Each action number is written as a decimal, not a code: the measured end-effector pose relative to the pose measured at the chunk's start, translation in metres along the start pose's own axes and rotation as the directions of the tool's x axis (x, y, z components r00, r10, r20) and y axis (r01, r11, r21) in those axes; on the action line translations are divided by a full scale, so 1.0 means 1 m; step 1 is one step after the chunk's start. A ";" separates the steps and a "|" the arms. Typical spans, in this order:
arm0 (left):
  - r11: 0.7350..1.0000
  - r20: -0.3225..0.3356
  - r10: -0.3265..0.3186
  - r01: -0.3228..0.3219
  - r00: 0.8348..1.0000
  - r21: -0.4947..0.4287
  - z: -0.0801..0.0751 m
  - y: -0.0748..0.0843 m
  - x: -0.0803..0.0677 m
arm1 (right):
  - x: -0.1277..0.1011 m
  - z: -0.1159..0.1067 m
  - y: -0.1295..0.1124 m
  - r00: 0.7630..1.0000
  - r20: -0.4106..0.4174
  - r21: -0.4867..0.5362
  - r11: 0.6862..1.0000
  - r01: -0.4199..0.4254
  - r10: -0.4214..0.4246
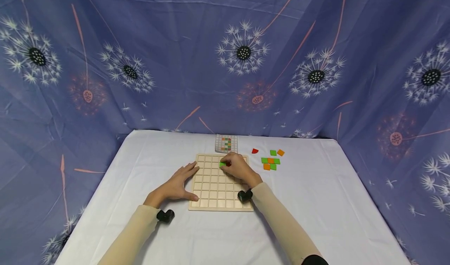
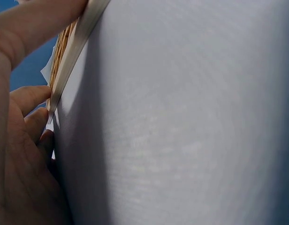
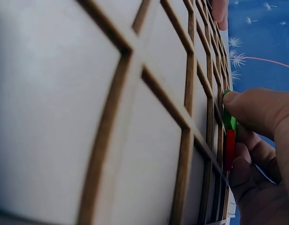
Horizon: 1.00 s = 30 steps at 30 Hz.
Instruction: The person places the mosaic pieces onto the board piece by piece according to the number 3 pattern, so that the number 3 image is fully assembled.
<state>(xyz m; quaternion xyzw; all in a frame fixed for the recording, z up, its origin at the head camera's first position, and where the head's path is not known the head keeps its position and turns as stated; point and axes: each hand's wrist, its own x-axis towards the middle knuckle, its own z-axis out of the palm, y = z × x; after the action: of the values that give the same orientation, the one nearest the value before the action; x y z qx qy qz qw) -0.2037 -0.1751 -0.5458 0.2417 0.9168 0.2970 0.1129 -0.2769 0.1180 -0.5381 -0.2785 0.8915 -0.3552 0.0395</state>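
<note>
- Right grip [image 1: 240, 169]: thumb and fingers pinch a green tile [image 1: 222, 165] at the far part of the wooden grid board [image 1: 213, 195].
- That tile looks light, stiff, perhaps slick; best taken by opposite edges.
- Just beside it, near the fingers: a red piece [image 3: 230, 151].
- Left grip [image 1: 177, 183]: spread, touching the board's left edge.
- Beyond the right grip: a pattern card [image 1: 226, 144].
- Right of it: green tiles [image 1: 273, 153], orange tiles [image 1: 280, 152].
</note>
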 end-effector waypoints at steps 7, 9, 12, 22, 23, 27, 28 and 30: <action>1.000 -0.016 0.019 -0.019 1.000 -0.003 0.001 0.000 0.000 | 0.001 0.000 -0.001 1.000 0.003 -0.011 1.000 -0.004 0.005; 1.000 -0.018 0.020 -0.020 1.000 0.000 0.001 -0.001 0.000 | 0.002 -0.001 -0.001 1.000 0.003 -0.011 1.000 -0.010 0.010; 1.000 -0.017 0.020 -0.019 1.000 0.003 0.001 -0.002 0.001 | 0.001 -0.001 -0.001 1.000 0.014 0.006 1.000 -0.021 0.021; 1.000 -0.016 0.011 -0.011 1.000 0.001 0.002 0.000 0.000 | 0.001 -0.001 0.000 1.000 0.020 0.023 1.000 -0.020 0.019; 1.000 -0.018 0.012 -0.012 1.000 0.001 0.002 0.000 0.000 | 0.000 -0.001 0.000 1.000 0.020 0.028 0.999 -0.024 0.024; 1.000 -0.021 0.016 -0.016 1.000 0.002 0.002 -0.001 0.000 | 0.001 -0.001 0.001 1.000 0.017 0.039 0.999 -0.022 0.022; 1.000 -0.021 0.016 -0.016 1.000 0.003 0.003 -0.001 0.000 | 0.000 0.000 0.001 1.000 0.015 0.040 0.999 -0.020 0.020; 1.000 -0.017 0.013 -0.013 1.000 0.004 0.003 0.000 0.000 | 0.001 0.001 0.003 1.000 0.010 0.038 0.999 -0.014 0.014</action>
<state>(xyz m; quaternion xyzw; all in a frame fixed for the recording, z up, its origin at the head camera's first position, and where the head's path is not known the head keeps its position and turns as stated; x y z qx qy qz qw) -0.2030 -0.1740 -0.5480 0.2452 0.9168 0.2980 0.1025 -0.2788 0.1188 -0.5404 -0.2732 0.8862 -0.3705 0.0516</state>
